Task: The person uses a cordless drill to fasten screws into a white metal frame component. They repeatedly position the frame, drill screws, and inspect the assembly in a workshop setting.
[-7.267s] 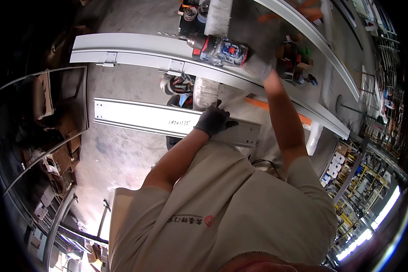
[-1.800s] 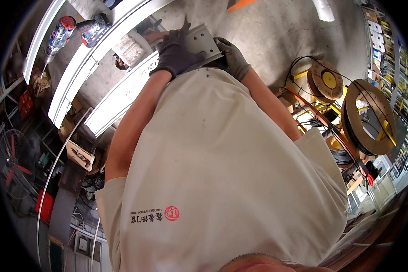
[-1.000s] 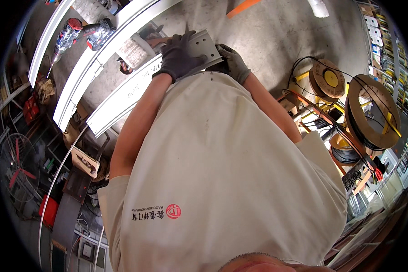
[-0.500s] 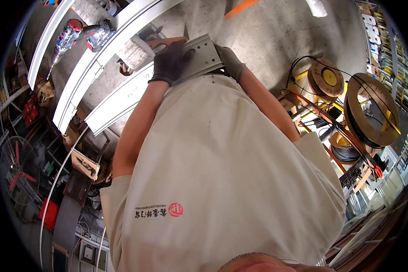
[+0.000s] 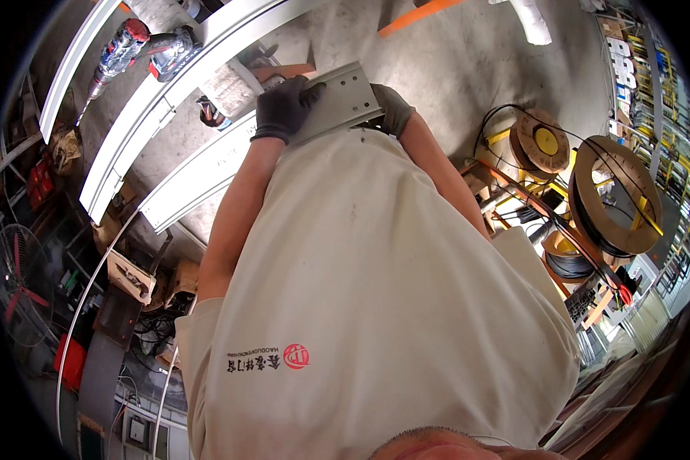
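A long pale aluminium profile [image 5: 343, 98] runs from the lower left up to the front of my shirt, with several small dark holes near its close end. My left hand [image 5: 282, 111], in a dark glove, is closed over the profile a little back from that end, its thumb on the top face. At the profile's end is my right hand [image 5: 395, 112], also gloved. Its fingers are hidden behind the profile, so their grip cannot be made out.
Two more pale curved-looking profiles [image 5: 134, 130] lie to the left, with a cordless drill [image 5: 119, 55] and a second power tool [image 5: 172, 54] between them. Cable reels [image 5: 615, 195] stand on a rack at right. A fan [image 5: 21, 280] is at far left.
My right hand has slipped further behind the profile's end, and its fingers show less. The left hand keeps its hold. The whole view has shifted slightly.
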Tool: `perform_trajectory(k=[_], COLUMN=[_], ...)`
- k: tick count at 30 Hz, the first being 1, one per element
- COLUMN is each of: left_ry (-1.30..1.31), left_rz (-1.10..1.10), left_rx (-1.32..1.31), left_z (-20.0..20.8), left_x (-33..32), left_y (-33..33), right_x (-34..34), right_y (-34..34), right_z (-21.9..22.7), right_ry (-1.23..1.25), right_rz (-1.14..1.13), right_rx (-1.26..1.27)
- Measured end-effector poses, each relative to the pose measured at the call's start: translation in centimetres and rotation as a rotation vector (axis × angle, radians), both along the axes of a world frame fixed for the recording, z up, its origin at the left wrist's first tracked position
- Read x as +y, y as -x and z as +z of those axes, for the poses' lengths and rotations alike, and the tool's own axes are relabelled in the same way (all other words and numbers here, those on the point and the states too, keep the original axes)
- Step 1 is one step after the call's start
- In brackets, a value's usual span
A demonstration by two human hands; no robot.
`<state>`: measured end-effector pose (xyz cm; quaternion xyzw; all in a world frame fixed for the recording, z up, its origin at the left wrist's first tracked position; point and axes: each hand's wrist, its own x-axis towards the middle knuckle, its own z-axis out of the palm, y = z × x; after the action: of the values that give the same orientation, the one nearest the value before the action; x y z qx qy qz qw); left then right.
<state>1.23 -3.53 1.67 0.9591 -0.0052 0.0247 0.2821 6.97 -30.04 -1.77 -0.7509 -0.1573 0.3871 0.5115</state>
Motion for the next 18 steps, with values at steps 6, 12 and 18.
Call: perform_trajectory(k=[6,12,18], left_ry=[0.086,0.025,0.005], left_rz=[-0.156,-0.127,-0.114], left_rx=[0.13,0.508,0.513], left_z=[3.2,5.6,5.4], left_x=[-1.5,-4.0,-4.2], left_y=[-0.7,-3.0,-3.2], right_x=[1.6,0.2,1.2], right_y=[-0.5,-0.3,-0.5], right_z=[0.5,0.2,1.8], right_ry=[0.112,0.148,0.064], right_rz=[-0.613,-0.302,-0.481], right_rx=[0.676,0.34,0.563])
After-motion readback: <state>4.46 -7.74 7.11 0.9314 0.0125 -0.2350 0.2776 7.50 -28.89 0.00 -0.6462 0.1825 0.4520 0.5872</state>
